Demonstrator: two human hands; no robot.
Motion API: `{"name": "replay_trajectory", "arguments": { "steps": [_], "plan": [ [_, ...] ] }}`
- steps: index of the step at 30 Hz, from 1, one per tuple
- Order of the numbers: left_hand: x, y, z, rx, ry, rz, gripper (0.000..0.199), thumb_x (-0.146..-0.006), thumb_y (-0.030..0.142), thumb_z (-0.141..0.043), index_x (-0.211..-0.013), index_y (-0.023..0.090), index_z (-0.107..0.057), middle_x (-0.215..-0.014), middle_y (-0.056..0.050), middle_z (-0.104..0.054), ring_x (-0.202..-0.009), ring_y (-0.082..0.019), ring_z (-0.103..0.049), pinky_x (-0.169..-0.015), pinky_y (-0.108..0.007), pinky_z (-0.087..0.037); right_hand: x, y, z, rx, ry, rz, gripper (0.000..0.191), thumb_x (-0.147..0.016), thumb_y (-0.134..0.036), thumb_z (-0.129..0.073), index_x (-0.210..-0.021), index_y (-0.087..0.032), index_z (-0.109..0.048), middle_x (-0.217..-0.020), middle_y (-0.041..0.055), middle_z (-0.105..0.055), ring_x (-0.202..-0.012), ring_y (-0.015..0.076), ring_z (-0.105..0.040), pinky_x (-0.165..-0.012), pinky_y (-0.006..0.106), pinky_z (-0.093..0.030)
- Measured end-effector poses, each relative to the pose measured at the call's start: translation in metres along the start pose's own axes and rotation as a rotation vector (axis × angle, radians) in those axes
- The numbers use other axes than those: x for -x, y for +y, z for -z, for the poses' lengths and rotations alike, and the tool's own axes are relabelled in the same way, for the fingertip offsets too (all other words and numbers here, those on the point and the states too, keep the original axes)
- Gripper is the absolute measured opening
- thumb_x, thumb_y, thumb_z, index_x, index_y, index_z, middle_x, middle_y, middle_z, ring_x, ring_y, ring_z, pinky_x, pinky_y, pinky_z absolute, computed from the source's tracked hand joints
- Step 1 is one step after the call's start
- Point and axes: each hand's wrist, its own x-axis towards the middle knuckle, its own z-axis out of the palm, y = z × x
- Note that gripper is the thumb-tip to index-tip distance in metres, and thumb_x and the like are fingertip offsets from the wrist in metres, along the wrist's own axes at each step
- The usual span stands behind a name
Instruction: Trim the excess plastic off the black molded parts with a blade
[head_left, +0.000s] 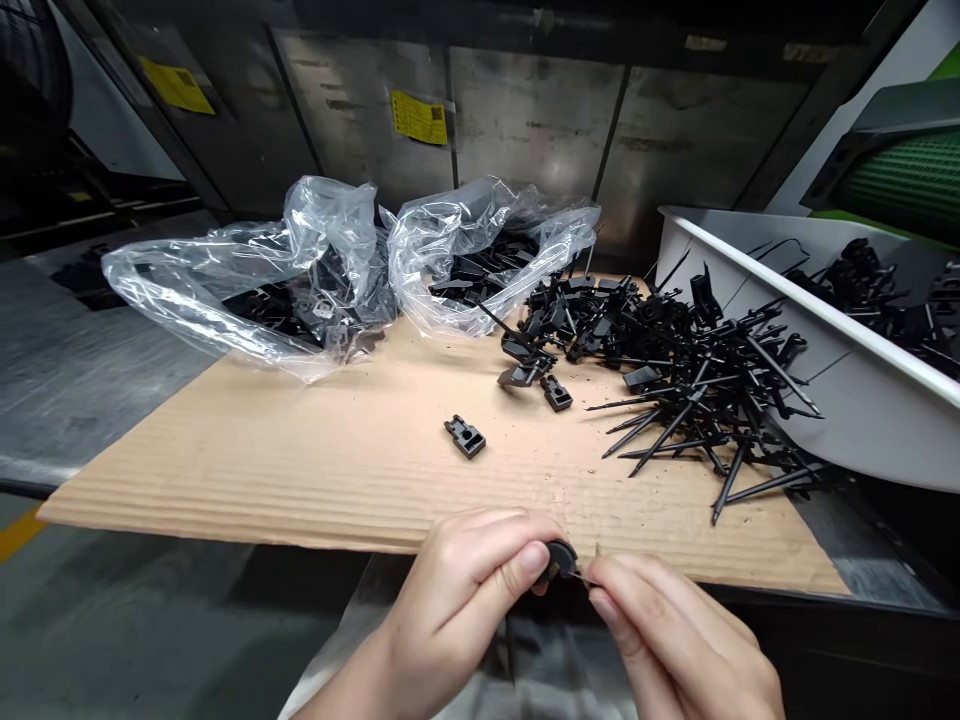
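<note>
left hand (450, 600): seen at lower centre; the rounded black part (561, 558) is pinched between thumb and fingers.
right hand (686, 635): seen at lower right; fingertips are drawn narrow on a thin strip (583, 578); whether it is joined to the part cannot be told.
thin strip: could be bent or snapped if pressed at an angle.
cardboard (300, 440): the part is held by its near edge and could be dropped past it if the pinch were loosened.
black pile (675, 350): heaped right of centre, beside the white bin (862, 400); stems could be snagged if one were tugged.
</note>
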Motion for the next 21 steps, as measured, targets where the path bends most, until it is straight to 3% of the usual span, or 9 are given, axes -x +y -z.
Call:
{"name": "replay_trajectory", "arguments": {
  "steps": [3, 13, 19, 21],
  "plan": [
    [0.0, 0.001, 0.0, -0.014, 0.002, 0.01, 0.023, -0.092, 0.02, -0.043, -0.09, 0.015, -0.065, -0.075, -0.002, -0.067, -0.07, -0.014, -0.063, -0.063, -0.018, -0.043, -0.003, 0.006, 0.004, 0.018, -0.036, 0.074, 0.02, -0.081, -0.004, -0.053, -0.099, -0.012, -0.056, -0.076, 0.0076, -0.067, -0.066, 0.0134, -0.065, -0.061, 0.02, -0.053],
    [-0.004, 0.0, 0.0, -0.027, -0.075, -0.002, 0.03, -0.094, 0.022, -0.036, -0.085, 0.011, -0.063, -0.069, -0.003, -0.062, -0.062, -0.014, -0.059, -0.058, -0.021, -0.041, -0.003, 0.008, 0.0, -0.021, -0.035, 0.078, 0.026, -0.08, 0.0, -0.052, -0.103, -0.011, -0.054, -0.076, 0.008, -0.066, -0.069, 0.0137, -0.065, -0.063, 0.02, -0.052],
    [-0.004, 0.0, 0.0, -0.057, -0.091, -0.055, 0.028, -0.094, 0.02, -0.038, -0.083, 0.012, -0.063, -0.072, -0.004, -0.064, -0.068, -0.015, -0.06, -0.062, -0.021, -0.041, -0.013, 0.004, 0.014, -0.152, -0.259, -0.172, 0.014, -0.085, -0.01, -0.048, -0.081, -0.02, -0.057, -0.059, -0.0027, -0.056, -0.056, 0.01, -0.061, -0.054, 0.015, -0.049],
    [-0.003, 0.0, -0.001, -0.069, -0.086, -0.058, 0.03, -0.094, 0.021, -0.037, -0.082, 0.012, -0.063, -0.072, -0.005, -0.065, -0.067, -0.015, -0.06, -0.061, -0.022, -0.041, -0.016, 0.002, 0.018, -0.134, -0.285, -0.168, 0.018, -0.087, -0.014, -0.044, -0.079, -0.02, -0.058, -0.059, -0.0029, -0.057, -0.05, 0.0092, -0.058, -0.049, 0.016, -0.046]
  ]
}}
